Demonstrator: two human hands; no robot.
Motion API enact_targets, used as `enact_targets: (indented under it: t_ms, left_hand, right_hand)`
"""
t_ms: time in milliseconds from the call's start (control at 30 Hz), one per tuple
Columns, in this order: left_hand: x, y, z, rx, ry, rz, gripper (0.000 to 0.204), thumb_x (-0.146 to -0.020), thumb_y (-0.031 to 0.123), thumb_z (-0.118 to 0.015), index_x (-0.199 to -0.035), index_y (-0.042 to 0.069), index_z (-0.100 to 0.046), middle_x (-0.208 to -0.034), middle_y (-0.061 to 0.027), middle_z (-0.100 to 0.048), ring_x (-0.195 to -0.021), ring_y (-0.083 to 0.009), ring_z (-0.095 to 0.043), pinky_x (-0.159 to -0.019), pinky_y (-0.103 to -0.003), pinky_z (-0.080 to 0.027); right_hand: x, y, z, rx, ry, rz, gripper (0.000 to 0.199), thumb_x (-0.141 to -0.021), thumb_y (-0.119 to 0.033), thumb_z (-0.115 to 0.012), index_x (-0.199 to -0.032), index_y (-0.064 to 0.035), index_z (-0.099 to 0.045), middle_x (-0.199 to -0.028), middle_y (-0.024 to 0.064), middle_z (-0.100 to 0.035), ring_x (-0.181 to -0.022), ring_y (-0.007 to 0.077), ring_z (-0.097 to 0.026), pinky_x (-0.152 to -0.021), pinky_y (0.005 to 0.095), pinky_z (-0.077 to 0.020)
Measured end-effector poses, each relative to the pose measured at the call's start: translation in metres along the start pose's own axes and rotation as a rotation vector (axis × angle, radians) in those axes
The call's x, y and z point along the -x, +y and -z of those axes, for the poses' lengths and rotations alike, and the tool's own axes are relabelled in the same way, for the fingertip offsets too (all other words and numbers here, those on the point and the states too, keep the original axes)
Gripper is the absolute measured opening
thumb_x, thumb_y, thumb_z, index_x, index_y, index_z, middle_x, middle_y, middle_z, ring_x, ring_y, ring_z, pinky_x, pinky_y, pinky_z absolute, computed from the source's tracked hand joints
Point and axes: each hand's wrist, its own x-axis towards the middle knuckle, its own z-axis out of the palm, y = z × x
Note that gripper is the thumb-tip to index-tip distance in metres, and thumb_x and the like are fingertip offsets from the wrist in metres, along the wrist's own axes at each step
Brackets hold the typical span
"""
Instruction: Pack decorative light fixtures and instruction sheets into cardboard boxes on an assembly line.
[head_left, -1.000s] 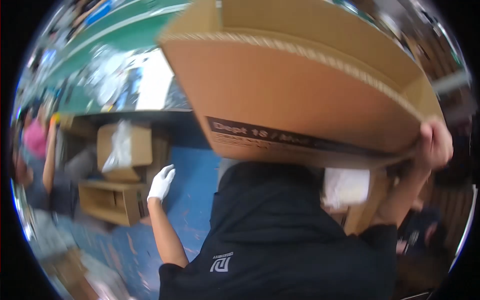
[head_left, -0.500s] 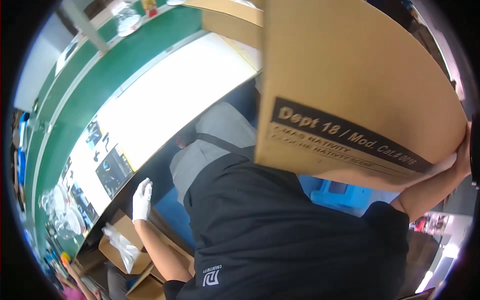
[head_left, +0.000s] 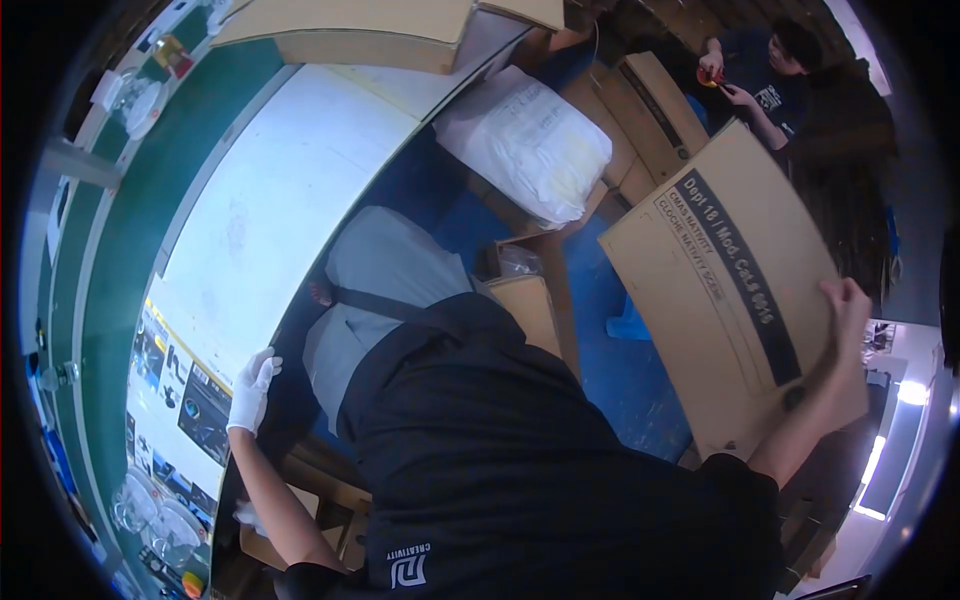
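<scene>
On the right, my bare right hand (head_left: 846,312) grips the outer edge of a brown cardboard box (head_left: 690,330), tilted, with a dark printed band on its facing side. The box's underside and far side are hidden. My left hand (head_left: 250,392), in a white glove, is beside the front edge of the white-topped workbench (head_left: 270,190). Its fingers are apart and slightly bent, with nothing visible in them. Whether they touch the bench edge, I cannot tell.
A large white plastic-wrapped bundle (head_left: 540,150) stands ahead, near an open carton (head_left: 525,300) on the blue floor. Another carton (head_left: 650,110) lies beyond. A co-worker (head_left: 770,85) handles something red at the far right. Clear glass or plastic pieces (head_left: 165,520) lie on the bench's left.
The cardboard box has swung away to the right and turned, uncovering the white bundle, floor cartons and co-worker. My right hand keeps hold of it. My left hand is closer to the bench edge.
</scene>
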Motion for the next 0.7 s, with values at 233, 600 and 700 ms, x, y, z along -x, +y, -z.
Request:
enact_targets:
  t_ms: [233,600,700]
  left_hand:
    - [0.004,0.02,-0.005,-0.029,0.011,0.107,0.048,-0.102,0.027,-0.058,-0.138,-0.004,-0.051,-0.12,-0.0139,-0.065,-0.108,-0.0202,-0.061,-0.099,-0.032,-0.044]
    - [0.006,0.044,-0.008,-0.103,0.075,0.247,0.045,-0.101,0.034,-0.058,-0.136,0.007,-0.055,-0.114,-0.0034,-0.068,-0.096,-0.0098,-0.063,-0.08,-0.023,-0.044]
    - [0.022,0.053,-0.004,-0.049,0.12,0.27,0.046,-0.1,0.036,-0.059,-0.136,0.007,-0.055,-0.114,-0.0033,-0.068,-0.095,-0.009,-0.063,-0.079,-0.022,-0.044]
  right_hand:
    - [-0.005,0.021,-0.178,-0.418,-0.203,0.152,0.033,-0.093,-0.024,-0.066,-0.082,0.0068,-0.061,-0.072,0.02,-0.062,-0.069,0.0257,-0.059,-0.068,0.0394,-0.0471]
    - [-0.002,-0.022,-0.401,-0.473,-0.518,-0.005,0.025,-0.091,-0.009,-0.065,-0.109,0.0056,-0.056,-0.098,0.0244,-0.068,-0.093,0.035,-0.067,-0.084,0.0441,-0.0515]
    - [-0.019,-0.038,-0.44,-0.482,-0.578,-0.09,0.026,-0.089,-0.007,-0.065,-0.109,0.0065,-0.056,-0.099,0.0254,-0.069,-0.096,0.0367,-0.069,-0.084,0.0443,-0.0534]
